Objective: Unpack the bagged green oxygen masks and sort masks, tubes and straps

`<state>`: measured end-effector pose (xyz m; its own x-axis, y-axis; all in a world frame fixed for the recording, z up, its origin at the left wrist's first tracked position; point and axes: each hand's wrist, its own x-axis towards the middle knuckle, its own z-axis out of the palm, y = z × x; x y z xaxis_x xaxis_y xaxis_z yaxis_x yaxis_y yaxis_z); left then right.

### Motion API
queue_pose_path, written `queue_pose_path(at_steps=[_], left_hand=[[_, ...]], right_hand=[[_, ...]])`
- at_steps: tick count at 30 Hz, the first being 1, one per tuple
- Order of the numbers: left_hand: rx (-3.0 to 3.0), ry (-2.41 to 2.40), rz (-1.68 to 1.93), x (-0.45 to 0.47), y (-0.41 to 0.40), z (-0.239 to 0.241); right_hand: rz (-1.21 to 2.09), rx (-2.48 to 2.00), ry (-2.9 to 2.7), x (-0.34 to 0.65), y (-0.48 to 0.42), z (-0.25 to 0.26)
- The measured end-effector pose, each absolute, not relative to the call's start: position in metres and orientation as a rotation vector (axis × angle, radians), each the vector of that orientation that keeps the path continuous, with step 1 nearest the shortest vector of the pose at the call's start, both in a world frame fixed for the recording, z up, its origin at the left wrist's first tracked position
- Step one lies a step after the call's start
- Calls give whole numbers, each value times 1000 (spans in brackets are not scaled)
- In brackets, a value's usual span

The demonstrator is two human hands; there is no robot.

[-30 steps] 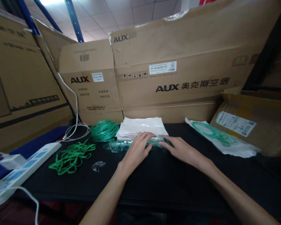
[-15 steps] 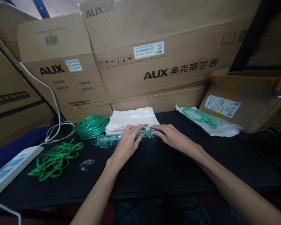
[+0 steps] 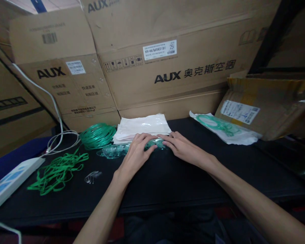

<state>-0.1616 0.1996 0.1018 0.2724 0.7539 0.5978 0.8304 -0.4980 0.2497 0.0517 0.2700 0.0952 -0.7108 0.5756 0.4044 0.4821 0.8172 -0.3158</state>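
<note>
My left hand [image 3: 135, 154] and my right hand [image 3: 183, 147] lie side by side on the black table [image 3: 167, 176], fingers stretched flat over a clear green-tinted plastic mask piece [image 3: 117, 150]. The fingertips of both hands press on its right part, which they largely hide. Just behind the hands sits a stack of white flat bags [image 3: 142, 126]. A coil of green tubing [image 3: 98, 135] rests to the left of the stack.
Green elastic straps [image 3: 57, 168] and a small clear plastic clip [image 3: 92, 176] lie at the left. A white power strip [image 3: 8, 181] and white cable [image 3: 62, 139] are far left. A packed white bag [image 3: 225, 130] lies right. AUX cardboard boxes [image 3: 173, 57] wall the back.
The view has tilted down and shifted slightly. Both hands slid a little closer together over the mask piece; the things on the table have not moved.
</note>
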Motion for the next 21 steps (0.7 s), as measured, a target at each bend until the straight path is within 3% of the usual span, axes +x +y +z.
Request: queue_pose_path(at_steps=[21], left_hand=[[-2393, -1587, -1078, -162, 199, 101]], right_hand=[[344, -801, -2422, 48, 265, 94]])
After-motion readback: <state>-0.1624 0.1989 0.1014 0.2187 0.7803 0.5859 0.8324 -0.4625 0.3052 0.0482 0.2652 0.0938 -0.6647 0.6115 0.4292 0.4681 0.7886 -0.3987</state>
